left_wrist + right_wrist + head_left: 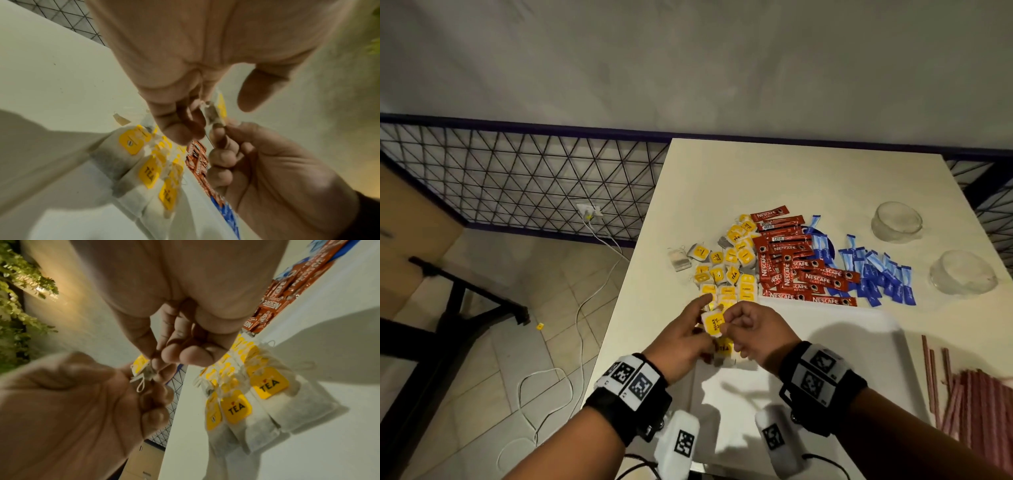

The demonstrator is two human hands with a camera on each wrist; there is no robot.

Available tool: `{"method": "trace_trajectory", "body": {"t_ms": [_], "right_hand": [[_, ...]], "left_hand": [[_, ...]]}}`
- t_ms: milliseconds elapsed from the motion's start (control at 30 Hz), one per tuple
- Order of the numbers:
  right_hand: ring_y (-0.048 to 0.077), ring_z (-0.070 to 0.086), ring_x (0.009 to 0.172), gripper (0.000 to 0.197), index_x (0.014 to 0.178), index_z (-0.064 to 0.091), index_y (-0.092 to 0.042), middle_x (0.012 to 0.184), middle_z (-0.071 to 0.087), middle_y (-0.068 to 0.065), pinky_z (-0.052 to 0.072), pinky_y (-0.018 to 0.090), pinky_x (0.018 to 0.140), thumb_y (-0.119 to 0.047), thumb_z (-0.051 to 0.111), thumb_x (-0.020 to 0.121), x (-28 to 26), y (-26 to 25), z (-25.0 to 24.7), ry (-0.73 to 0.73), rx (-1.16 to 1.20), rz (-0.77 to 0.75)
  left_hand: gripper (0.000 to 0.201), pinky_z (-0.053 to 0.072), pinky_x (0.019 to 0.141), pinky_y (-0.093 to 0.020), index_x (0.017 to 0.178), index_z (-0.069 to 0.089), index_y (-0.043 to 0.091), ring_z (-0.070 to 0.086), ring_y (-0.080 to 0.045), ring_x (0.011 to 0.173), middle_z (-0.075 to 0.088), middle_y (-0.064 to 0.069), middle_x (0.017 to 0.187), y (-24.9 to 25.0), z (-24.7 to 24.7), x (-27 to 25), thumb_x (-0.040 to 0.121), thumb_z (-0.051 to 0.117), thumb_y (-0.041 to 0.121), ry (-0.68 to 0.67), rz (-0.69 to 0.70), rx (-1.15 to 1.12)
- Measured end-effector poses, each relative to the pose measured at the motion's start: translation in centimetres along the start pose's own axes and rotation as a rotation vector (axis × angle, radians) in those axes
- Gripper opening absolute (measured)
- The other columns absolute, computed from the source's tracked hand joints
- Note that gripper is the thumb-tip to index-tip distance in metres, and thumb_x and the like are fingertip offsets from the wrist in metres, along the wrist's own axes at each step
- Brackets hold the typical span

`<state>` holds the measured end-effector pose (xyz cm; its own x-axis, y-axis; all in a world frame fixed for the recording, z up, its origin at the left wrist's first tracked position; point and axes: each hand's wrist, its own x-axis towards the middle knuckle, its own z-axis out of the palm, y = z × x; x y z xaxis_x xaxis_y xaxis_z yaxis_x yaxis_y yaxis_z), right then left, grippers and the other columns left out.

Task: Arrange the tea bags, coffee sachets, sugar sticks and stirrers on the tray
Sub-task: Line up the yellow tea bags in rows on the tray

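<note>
Both hands are raised over the near left corner of the white tray point(873, 329). Between them is a tea bag point(713, 324) with a yellow tag. My left hand point(700, 322) holds it in curled fingers, its thumb lifted off. My right hand point(728, 322) pinches its top edge, where a string loop point(141, 384) hangs. Below them three tea bags point(267, 386) lie side by side on the tray. Beyond the tray are loose tea bags point(726, 263), red coffee sachets point(798, 270) and blue sugar sticks point(876, 274). Reddish stirrers point(969, 401) lie right of the tray.
Two clear glass bowls point(897, 221) point(962, 275) stand upside down at the right of the cream table point(756, 178). The table's left edge drops to a tiled floor with white cables point(585, 308). A dark mesh railing point(524, 178) runs behind.
</note>
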<state>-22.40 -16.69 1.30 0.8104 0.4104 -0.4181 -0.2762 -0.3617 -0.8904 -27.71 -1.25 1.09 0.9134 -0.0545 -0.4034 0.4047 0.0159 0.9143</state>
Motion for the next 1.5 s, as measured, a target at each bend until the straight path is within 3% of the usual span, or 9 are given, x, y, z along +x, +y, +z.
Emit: {"method": "trace_trajectory", "body": {"t_ms": [133,300,400,500,633,867,1000,1267,1500], "right_hand": [[0.01,0.048,0.047,0.013,0.082,0.058,-0.015,0.054,0.061,-0.009,0.039,0.024,0.048,-0.004,0.065,0.086,0.0,-0.3,-0.3,0.008,0.087,-0.009],[0.011,0.049,0.049,0.013,0.083,0.059,-0.016,0.056,0.061,-0.009,0.04,0.024,0.049,-0.006,0.067,0.085,-0.3,-0.3,-0.3,-0.003,0.083,-0.027],[0.01,0.051,0.058,0.018,0.089,0.06,-0.027,0.077,0.064,-0.009,0.044,0.027,0.06,-0.017,0.072,0.08,-0.4,0.0,-0.5,0.09,-0.099,-0.092],[0.003,0.049,0.069,0.043,0.109,0.054,-0.042,0.105,0.056,-0.018,0.043,0.016,0.072,-0.021,0.074,0.076,-0.7,0.0,-0.7,0.088,-0.326,-0.263],[-0.005,0.047,0.074,0.023,0.082,0.059,-0.038,0.087,0.052,-0.018,0.035,0.013,0.069,-0.019,0.072,0.081,-1.0,-0.6,0.0,0.047,-0.388,-0.379],[0.003,0.053,0.064,0.023,0.073,0.064,-0.028,0.066,0.062,-0.018,0.045,0.024,0.067,-0.01,0.068,0.086,-0.3,-0.4,0.3,0.043,-0.007,-0.261],[0.003,0.052,0.06,0.021,0.071,0.064,-0.024,0.065,0.06,-0.013,0.041,0.022,0.063,-0.01,0.07,0.085,0.1,-0.2,0.5,0.068,0.061,-0.221],[0.008,0.062,0.084,0.006,0.081,0.067,-0.024,0.084,0.068,-0.01,0.049,0.024,0.078,-0.028,0.065,0.085,0.0,3.6,-1.4,0.153,-0.482,0.019],[0.017,0.062,0.081,0.009,0.077,0.062,-0.024,0.084,0.069,-0.003,0.049,0.026,0.075,-0.021,0.065,0.085,-0.5,6.2,-1.5,0.151,-0.591,-0.025]], "left_hand": [[0.029,0.046,0.062,-0.023,0.094,0.058,0.028,0.053,-0.009,0.063,0.06,-0.001,0.085,-0.5,-0.8,-0.5,0.068,0.069,0.024,0.286,0.211,0.169],[0.021,0.042,0.061,-0.017,0.075,0.06,0.026,0.047,-0.002,0.059,0.054,0.007,0.069,-0.6,-0.6,-0.3,0.075,0.08,0.024,0.372,0.282,0.313],[0.017,0.038,0.061,-0.013,0.072,0.06,0.024,0.049,0.001,0.062,0.053,0.013,0.069,0.1,-1.2,-0.3,0.08,0.073,0.016,0.348,0.368,0.527],[0.016,0.038,0.071,-0.02,0.077,0.064,0.022,0.046,-0.001,0.075,0.051,0.019,0.075,1.3,-2.5,-0.3,0.074,0.055,0.035,0.181,0.47,0.845],[0.025,0.034,0.074,-0.01,0.079,0.065,0.025,0.045,0.002,0.078,0.051,0.021,0.078,2.7,-2.9,0.0,0.071,0.051,0.045,0.05,0.487,0.937],[0.007,0.04,0.063,-0.011,0.085,0.073,0.013,0.057,0.0,0.067,0.068,-0.001,0.084,1.1,-2.2,-0.5,0.083,0.075,0.019,0.157,0.282,0.493],[0.035,0.047,0.067,-0.027,0.083,0.072,0.009,0.061,-0.011,0.071,0.067,-0.004,0.082,-0.1,-2.1,-0.1,0.077,0.066,0.043,0.194,0.229,0.466],[0.031,0.034,0.058,-0.026,0.067,0.056,0.012,0.04,-0.011,0.055,0.045,0.003,0.059,-4.1,-2.5,1.0,0.093,0.06,0.029,0.13,-0.204,0.718],[0.033,0.032,0.064,-0.023,0.064,0.048,0.024,0.05,-0.017,0.074,0.048,0.008,0.064,-4.2,-1.3,1.3,0.095,0.056,0.032,0.143,-0.254,0.849]]}}
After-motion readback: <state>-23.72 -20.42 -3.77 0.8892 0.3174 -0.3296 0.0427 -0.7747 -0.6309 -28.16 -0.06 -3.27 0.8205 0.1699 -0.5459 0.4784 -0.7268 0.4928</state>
